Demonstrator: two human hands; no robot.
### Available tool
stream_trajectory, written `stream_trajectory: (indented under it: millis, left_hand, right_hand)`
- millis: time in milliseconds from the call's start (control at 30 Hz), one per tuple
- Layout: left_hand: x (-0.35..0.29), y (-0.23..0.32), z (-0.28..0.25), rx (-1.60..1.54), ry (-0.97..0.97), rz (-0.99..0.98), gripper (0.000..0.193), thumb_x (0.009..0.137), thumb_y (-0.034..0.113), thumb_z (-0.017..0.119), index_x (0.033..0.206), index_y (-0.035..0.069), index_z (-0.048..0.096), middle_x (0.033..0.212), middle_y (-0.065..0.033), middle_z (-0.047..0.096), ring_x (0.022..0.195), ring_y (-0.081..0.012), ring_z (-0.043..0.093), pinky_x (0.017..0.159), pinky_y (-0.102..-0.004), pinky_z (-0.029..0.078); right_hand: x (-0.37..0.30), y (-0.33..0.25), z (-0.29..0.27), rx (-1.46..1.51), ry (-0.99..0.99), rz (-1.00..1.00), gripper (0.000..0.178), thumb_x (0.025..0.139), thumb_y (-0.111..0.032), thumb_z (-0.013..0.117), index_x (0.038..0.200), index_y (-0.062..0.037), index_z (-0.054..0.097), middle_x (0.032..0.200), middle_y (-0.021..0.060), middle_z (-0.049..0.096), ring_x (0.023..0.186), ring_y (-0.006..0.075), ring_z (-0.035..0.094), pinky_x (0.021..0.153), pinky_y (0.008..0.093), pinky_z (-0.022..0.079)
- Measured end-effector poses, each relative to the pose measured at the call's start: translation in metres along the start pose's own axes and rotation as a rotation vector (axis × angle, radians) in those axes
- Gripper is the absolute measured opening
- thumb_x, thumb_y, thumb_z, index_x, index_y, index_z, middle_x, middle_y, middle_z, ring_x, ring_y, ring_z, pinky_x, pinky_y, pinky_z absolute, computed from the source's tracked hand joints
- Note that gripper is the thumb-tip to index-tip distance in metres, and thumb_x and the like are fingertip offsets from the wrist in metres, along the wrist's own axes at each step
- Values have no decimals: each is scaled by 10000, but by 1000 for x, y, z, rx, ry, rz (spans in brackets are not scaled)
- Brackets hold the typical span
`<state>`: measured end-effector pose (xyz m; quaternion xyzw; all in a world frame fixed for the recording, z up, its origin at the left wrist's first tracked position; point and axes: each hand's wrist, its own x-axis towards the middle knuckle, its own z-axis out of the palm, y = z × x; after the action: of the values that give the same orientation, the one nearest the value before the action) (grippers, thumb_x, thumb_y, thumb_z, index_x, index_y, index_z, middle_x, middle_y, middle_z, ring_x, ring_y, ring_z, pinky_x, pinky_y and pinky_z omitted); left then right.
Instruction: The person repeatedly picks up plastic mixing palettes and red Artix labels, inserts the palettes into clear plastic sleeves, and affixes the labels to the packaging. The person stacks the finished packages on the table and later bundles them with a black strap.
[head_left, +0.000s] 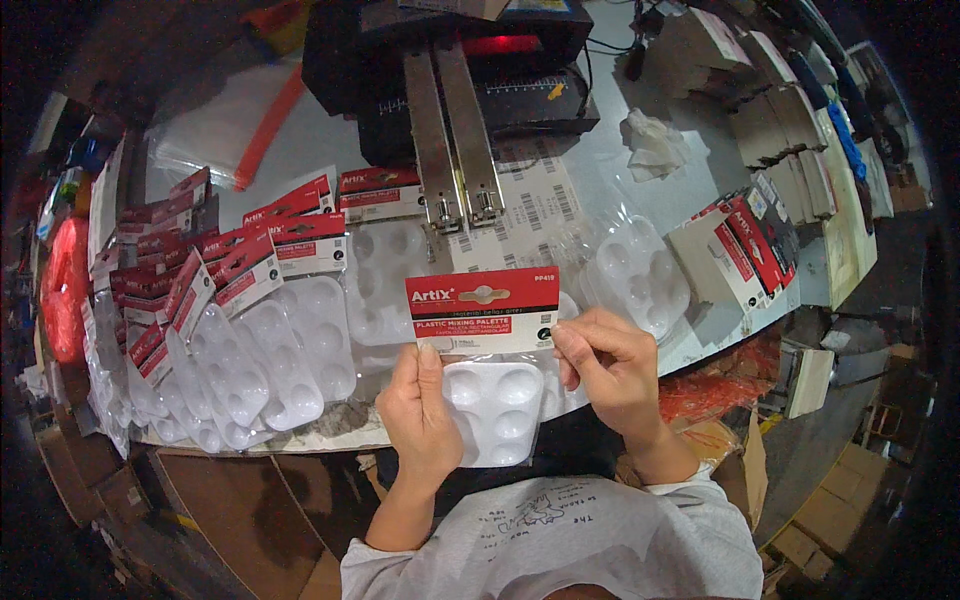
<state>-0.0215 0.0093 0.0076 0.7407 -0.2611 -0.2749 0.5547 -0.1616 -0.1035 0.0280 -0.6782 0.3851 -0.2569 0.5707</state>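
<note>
A white plastic paint palette (491, 410) with round wells hangs in a clear bag in front of me. Across the bag's top runs a red, black and white header card (484, 309) with a hang hole. My left hand (421, 408) grips the pack by the card's lower left corner, thumb on the front. At the card's right edge my right hand (608, 372) is closed, thumb and index finger pinched on the corner. Just beyond the card stands a machine with two long metal arms (450, 135), their tips over a sheet of barcode labels (535, 200).
Several bagged palettes (300, 370) with red cards lie overlapped on the table's left. Another bagged palette (640, 275) lies right of the labels, near a pile of red header cards (745, 250). Stacked cards (790, 120) and a crumpled tissue (655, 145) sit at the far right.
</note>
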Motion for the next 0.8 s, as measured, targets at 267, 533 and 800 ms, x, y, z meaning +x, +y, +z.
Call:
stream_trajectory:
  millis: [267,533,800]
  left_hand:
    - [3,0,3,-42,48,13,320,974,218,414,851,-35,569,730,-66,621,663,-79,499,618,-230,408]
    - [2,-1,0,-20,82,42,291,965,192,439,895,-47,591,715,-77,625,655,-86,512,620,-234,423]
    - [2,-3,-1,127,98,70,291,968,191,423,834,-32,553,653,-78,576,607,-101,470,566,-263,402]
  right_hand:
    - [-4,3,7,15,46,-56,131,852,-15,571,789,66,652,693,79,561,515,99,534,453,208,400]
    - [-6,3,3,40,-3,-35,132,855,3,555,781,76,637,726,91,568,535,112,554,455,215,416]
    - [-2,3,-1,38,-99,42,102,833,19,566,777,69,635,718,87,565,532,109,552,454,221,413]
